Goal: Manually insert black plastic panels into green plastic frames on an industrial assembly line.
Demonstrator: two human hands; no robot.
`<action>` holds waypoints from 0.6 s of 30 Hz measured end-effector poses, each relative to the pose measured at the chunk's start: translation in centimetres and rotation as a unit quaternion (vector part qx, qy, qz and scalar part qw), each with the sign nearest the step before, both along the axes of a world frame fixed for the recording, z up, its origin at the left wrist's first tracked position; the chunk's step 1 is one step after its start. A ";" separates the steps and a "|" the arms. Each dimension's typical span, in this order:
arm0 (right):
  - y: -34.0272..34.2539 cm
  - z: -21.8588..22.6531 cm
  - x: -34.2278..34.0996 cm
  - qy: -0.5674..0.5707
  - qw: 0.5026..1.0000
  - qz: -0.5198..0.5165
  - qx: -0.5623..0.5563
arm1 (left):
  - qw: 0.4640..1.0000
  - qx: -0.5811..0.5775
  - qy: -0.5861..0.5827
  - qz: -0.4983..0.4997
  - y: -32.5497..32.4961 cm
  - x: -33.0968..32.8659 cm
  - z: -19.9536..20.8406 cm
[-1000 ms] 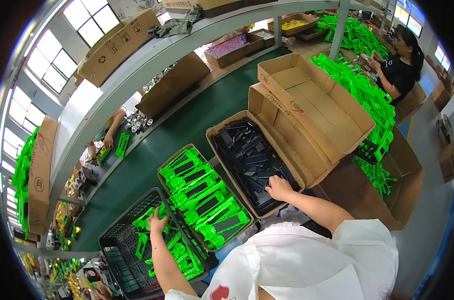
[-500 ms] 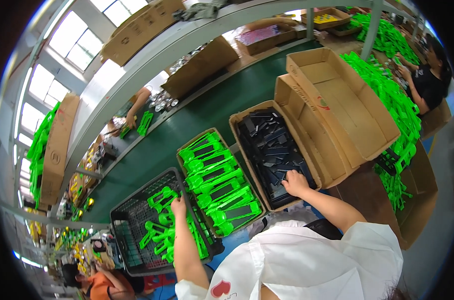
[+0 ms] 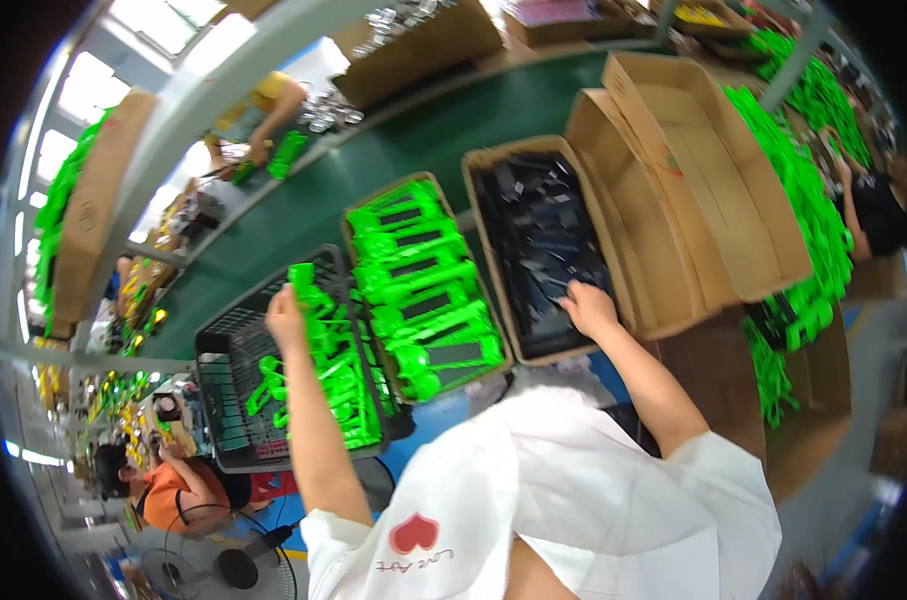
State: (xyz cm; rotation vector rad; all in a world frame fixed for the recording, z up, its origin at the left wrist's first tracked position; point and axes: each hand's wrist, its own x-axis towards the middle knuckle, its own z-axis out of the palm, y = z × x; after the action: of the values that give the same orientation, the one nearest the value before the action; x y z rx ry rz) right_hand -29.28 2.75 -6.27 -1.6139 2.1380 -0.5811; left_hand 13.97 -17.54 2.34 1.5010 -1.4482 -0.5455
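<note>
My left hand point(image 3: 286, 322) is closed on the end of a bright green plastic part point(image 3: 301, 273), over a dark grey plastic basket point(image 3: 235, 463). More green plastic parts point(image 3: 338, 385) lie loose in that basket. At the right, my right hand point(image 3: 590, 311) dips into a cardboard box point(image 3: 476, 205) of flat black plastic pieces point(image 3: 543, 215). Its fingers are pinched together at the pieces, and what they hold is hidden. Between my hands stands a carton point(image 3: 351, 232) with green parts carrying black panels point(image 3: 453, 353), laid in a row.
Open cardboard boxes point(image 3: 718, 180) stand to the right, beside a large heap of green parts point(image 3: 811, 225). A green conveyor belt point(image 3: 403, 130) runs behind the containers. Across it, another person's hand point(image 3: 260, 150) handles green parts. A fan point(image 3: 235, 567) stands at the lower left.
The view has shifted, and the containers sit higher in it. My left hand has moved toward the far side of the basket with the green part. My right hand stays in the box of black pieces.
</note>
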 end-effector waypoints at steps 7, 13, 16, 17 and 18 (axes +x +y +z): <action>0.3 1.8 -2.4 0.069 0.990 -0.042 -0.116 | 0.999 0.016 -0.046 0.011 2.8 -2.2 5.1; 0.9 5.6 -1.4 -0.508 0.860 -0.051 0.015 | 0.992 0.003 0.097 0.077 3.2 -1.6 6.4; 1.0 6.3 -0.9 -0.466 0.881 -0.026 0.073 | 0.980 -0.092 -0.174 0.029 3.5 -1.8 7.6; 1.0 6.1 -0.7 -0.466 0.881 -0.027 0.074 | 0.932 -0.181 -0.314 0.007 3.9 -2.6 8.3; 1.0 6.3 -0.3 -0.355 0.935 -0.012 0.009 | 0.940 -0.171 -0.296 0.008 4.6 -3.7 9.2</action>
State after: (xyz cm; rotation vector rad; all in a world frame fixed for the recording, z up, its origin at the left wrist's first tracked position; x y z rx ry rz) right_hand -29.55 3.76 -0.01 -1.1186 1.6068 -0.9712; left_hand 10.27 -12.98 11.59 1.4485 -1.8660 0.1959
